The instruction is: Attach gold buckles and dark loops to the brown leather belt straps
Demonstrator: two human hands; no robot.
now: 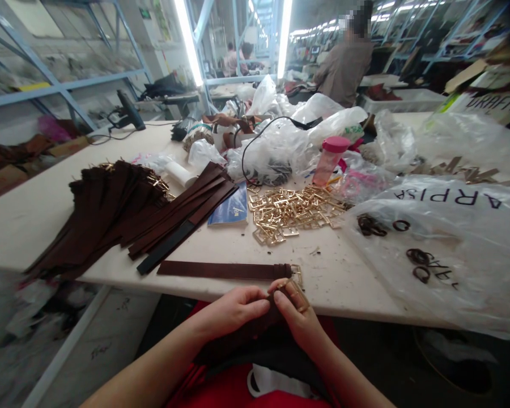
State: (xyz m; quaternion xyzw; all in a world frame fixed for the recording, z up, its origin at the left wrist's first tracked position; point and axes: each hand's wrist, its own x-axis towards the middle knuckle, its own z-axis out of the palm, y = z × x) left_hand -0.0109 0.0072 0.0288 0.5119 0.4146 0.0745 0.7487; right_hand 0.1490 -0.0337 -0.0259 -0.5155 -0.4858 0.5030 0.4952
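My left hand (pixel 237 309) and my right hand (pixel 300 322) meet at the table's front edge, both closed on the end of a dark brown leather strap (pixel 249 335). The strap hangs down over my lap. A gold buckle (pixel 296 294) shows at my right fingers; how it joins the strap is partly hidden. Just beyond my hands a brown strap (pixel 221 270) lies flat, with a gold buckle at its right end. Farther back is a heap of loose gold buckles (pixel 295 211). Dark keeper loops (pixel 419 256) rest on a plastic bag at right.
Piled brown straps (pixel 106 207) fan out at left, with more straps (pixel 187 212) beside them. A blue booklet (pixel 232 207), a pink-lidded bottle (pixel 329 161) and crumpled clear plastic bags (pixel 280 141) stand behind. A printed plastic bag (pixel 459 226) covers the right side. A person (pixel 346 68) is in the background.
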